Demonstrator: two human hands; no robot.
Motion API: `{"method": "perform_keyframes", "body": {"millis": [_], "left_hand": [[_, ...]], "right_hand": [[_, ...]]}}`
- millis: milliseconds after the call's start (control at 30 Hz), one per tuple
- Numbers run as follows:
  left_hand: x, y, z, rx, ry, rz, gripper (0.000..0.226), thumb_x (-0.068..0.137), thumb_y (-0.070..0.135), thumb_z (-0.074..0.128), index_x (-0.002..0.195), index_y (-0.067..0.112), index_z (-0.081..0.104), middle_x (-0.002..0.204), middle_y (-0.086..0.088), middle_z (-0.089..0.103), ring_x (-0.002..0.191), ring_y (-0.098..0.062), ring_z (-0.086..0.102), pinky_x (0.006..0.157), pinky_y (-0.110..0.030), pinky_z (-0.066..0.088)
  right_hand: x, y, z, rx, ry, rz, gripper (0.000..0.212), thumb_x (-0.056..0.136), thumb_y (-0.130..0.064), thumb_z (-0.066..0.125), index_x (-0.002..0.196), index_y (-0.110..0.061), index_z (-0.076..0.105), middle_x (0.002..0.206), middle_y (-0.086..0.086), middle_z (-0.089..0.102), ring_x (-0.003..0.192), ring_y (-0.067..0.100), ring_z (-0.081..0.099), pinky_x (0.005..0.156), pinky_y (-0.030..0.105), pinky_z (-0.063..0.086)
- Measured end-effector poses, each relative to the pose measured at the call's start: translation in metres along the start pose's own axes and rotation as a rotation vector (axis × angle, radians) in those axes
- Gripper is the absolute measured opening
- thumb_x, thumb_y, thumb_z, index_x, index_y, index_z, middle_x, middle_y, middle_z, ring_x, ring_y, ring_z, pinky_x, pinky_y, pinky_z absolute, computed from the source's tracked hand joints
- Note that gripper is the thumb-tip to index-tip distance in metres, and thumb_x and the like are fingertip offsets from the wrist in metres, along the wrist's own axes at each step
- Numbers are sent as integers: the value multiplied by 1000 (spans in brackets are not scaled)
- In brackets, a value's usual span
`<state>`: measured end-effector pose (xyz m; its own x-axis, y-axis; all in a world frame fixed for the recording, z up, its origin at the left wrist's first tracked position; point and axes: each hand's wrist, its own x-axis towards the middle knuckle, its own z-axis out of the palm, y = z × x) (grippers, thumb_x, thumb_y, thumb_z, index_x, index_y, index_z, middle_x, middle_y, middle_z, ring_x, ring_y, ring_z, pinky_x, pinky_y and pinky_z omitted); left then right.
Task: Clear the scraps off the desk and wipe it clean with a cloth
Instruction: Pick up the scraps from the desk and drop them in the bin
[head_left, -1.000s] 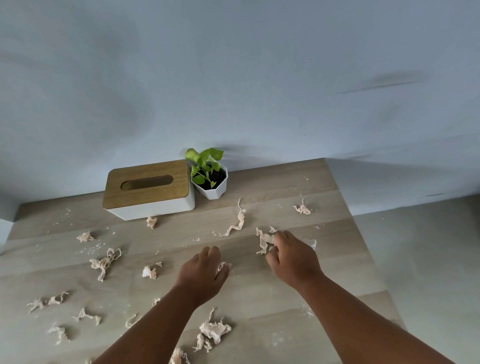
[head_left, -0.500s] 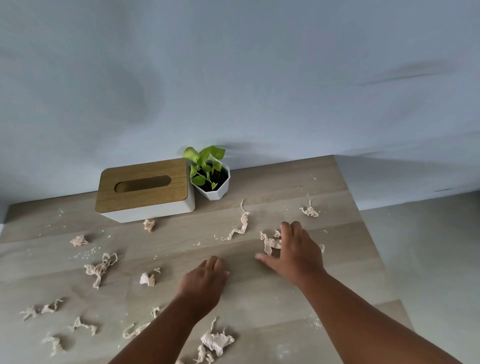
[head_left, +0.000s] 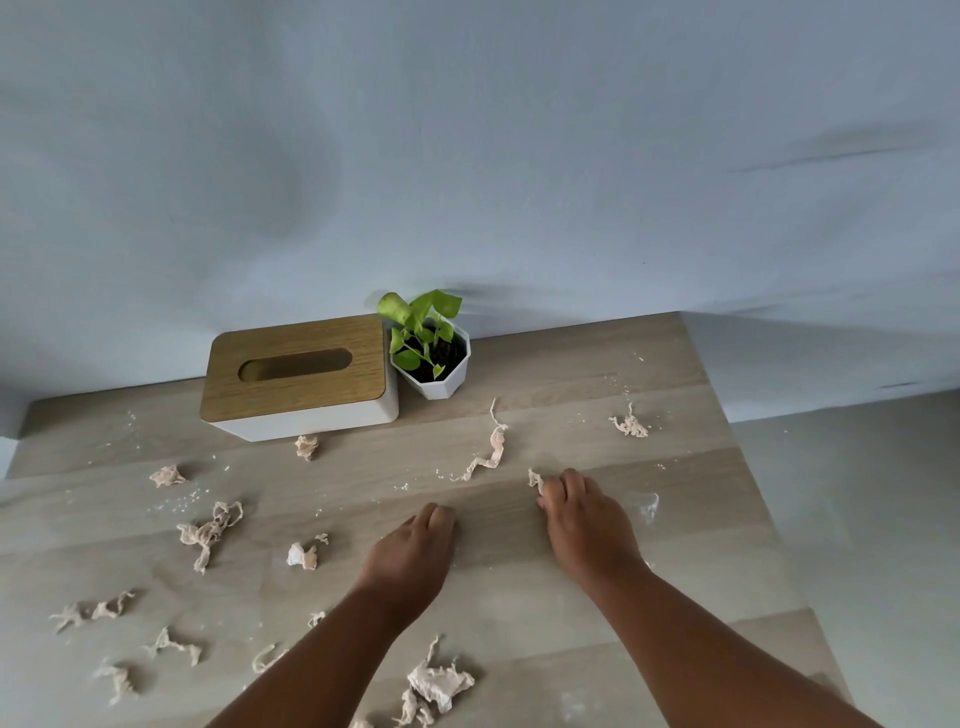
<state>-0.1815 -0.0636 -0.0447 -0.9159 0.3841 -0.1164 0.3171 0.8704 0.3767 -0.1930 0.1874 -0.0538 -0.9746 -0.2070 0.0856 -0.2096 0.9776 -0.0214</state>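
Scrap (head_left: 535, 478) under right hand (head_left: 587, 525) fingertips

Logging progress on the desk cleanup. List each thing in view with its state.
desk: littered, not yet wiped
paper scraps: scattered, mostly uncollected
tissue box: lid on, no tissue showing
potted plant: upright
right hand: closing on a scrap
left hand: fingers curled, on desk

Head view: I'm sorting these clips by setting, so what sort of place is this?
Probably a home or office desk against a wall: a wooden desktop, a tissue box and a small potted plant.
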Motion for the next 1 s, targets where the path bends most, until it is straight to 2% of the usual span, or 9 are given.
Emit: {"method": "perform_keyframes", "body": {"millis": [133, 233, 333, 467, 600, 767, 867, 933, 1000], "left_hand": [[6, 1, -2, -78, -56, -58, 21, 101, 16, 53, 117, 3, 59, 108, -14, 63, 89, -41, 65, 71, -49, 51], [7, 7, -8, -174, -43, -132, 17, 104, 18, 46, 117, 11, 55, 108, -11, 63, 85, -37, 63, 73, -47, 49], [12, 9, -13, -223, -36, -166, 12, 106, 26, 41, 110, 21, 51, 94, -3, 62, 77, -29, 60, 68, -39, 45], [14, 19, -22, -169, -3, -171, 23, 103, 41, 43, 85, 28, 41, 70, 8, 50, 63, -21, 48, 60, -34, 33], [18, 24, -23, -73, -2, -199, 40, 102, 51, 40, 74, 23, 38, 58, 5, 44, 60, -22, 46, 57, -34, 28], [26, 33, -26, -12, -17, -192, 44, 104, 54, 40, 72, 23, 36, 56, 5, 41, 60, -23, 44, 57, -35, 27], [32, 37, -29, -30, -28, -192, 39, 105, 48, 42, 77, 22, 38, 60, 3, 43, 68, -30, 54, 58, -35, 29], [36, 39, -31, -40, -33, -190, 34, 107, 46, 41, 82, 23, 42, 68, 1, 54, 74, -32, 60, 60, -35, 31], [41, 39, -30, -45, -30, -191, 30, 107, 45, 41, 89, 23, 50, 77, 0, 61, 79, -30, 61, 62, -35, 34]], "right_hand": [[-2, 2, -13, 99, -108, 19, 20, 77, -9, 81, 88, -9, 65, 76, 8, 60, 58, 26, 61, 37, 33, 45], [-6, 7, -27, 181, -193, 71, 23, 74, 5, 69, 94, -6, 65, 83, 11, 62, 67, 31, 65, 46, 37, 50], [-5, 12, -31, 250, -206, 115, 25, 79, 9, 61, 101, -4, 64, 91, 14, 63, 77, 35, 65, 58, 39, 50], [-16, 24, -37, 297, -145, 143, 12, 97, -18, 53, 105, -12, 58, 102, 7, 59, 87, 30, 62, 63, 34, 43], [-24, 35, -43, 296, -119, 166, 34, 104, -44, 46, 99, -13, 58, 97, 7, 59, 86, 30, 63, 63, 38, 48], [-26, 55, -49, 289, -152, 184, 39, 107, -46, 42, 101, -10, 57, 94, 11, 62, 83, 35, 66, 66, 39, 47], [-25, 69, -49, 316, -165, 251, 30, 109, -35, 42, 106, -9, 57, 101, 11, 65, 88, 35, 66, 69, 38, 47], [-24, 78, -50, 334, -187, 284, 16, 105, -16, 48, 116, -10, 58, 111, 10, 65, 94, 34, 67, 72, 35, 46], [-22, 88, -51, 350, -207, 302, 29, 96, 0, 51, 121, -11, 59, 116, 8, 64, 98, 33, 66, 76, 34, 47]]}}
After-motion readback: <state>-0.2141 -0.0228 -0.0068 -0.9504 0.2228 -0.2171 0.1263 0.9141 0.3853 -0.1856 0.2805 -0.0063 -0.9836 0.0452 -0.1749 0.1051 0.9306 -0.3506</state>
